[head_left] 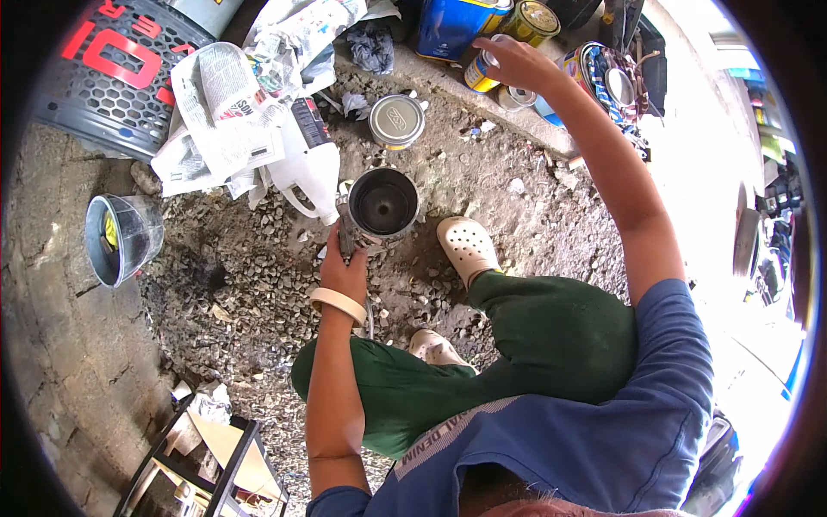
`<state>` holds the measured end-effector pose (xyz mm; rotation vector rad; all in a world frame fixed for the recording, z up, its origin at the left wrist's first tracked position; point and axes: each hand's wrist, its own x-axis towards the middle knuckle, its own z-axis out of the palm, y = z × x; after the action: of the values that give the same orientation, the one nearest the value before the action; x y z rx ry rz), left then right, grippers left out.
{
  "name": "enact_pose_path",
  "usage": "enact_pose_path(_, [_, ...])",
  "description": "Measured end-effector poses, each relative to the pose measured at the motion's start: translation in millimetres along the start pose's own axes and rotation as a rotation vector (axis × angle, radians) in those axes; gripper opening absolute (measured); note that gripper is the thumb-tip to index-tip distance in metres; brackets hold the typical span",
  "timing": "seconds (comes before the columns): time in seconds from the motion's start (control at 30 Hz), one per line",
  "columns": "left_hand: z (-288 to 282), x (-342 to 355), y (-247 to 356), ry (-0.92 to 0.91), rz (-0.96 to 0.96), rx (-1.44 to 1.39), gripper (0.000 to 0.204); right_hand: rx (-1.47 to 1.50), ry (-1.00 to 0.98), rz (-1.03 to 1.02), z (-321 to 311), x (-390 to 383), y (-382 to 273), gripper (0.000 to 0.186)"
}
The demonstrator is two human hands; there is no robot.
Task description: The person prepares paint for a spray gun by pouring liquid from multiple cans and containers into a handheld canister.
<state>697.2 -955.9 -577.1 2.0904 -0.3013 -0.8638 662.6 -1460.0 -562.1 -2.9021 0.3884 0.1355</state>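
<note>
My left hand (343, 263) is closed around a grey metal tool (346, 233) beside an open metal cup (384, 203) with a dark inside, low over the gravel. My right hand (521, 62) reaches to the cluster of cans at the back, fingers curled round a small yellow can (481, 76). A blue rectangular tin (444, 30) and another yellow can (536, 21) stand just beyond it. A lidded silver tin (396, 122) sits on the ground above the open cup, and a white plastic jug (306, 177) lies to its left.
Crumpled newspaper (215, 103) lies by a black perforated crate (103, 73) at upper left. A clear bucket (121, 241) is at left, a small black-framed stand (202, 457) at lower left. A concrete ledge (547, 129) runs along the back, with more cans (586, 73) at its right.
</note>
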Motion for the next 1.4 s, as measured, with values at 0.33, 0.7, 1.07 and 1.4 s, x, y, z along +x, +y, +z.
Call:
enact_pose_path(0.33, [1, 4, 7, -0.019, -0.049, 0.009, 0.065, 0.046, 0.033, 0.008, -4, 0, 16, 0.044])
enact_pose_path(0.7, [-2, 0, 15, 0.012, -0.072, -0.033, 0.061, 1.282, 0.468, 0.252, 10, -50, 8, 0.049])
enact_pose_path(1.07, [-8, -1, 8, 0.054, -0.078, -0.072, 0.06, 1.717, -0.306, 0.545, 90, -23, -132, 0.058])
enact_pose_path(1.4, [-12, -5, 10, 0.041, -0.134, -0.009, 0.062, 0.632, 0.092, 0.311, 74, -47, -114, 0.04])
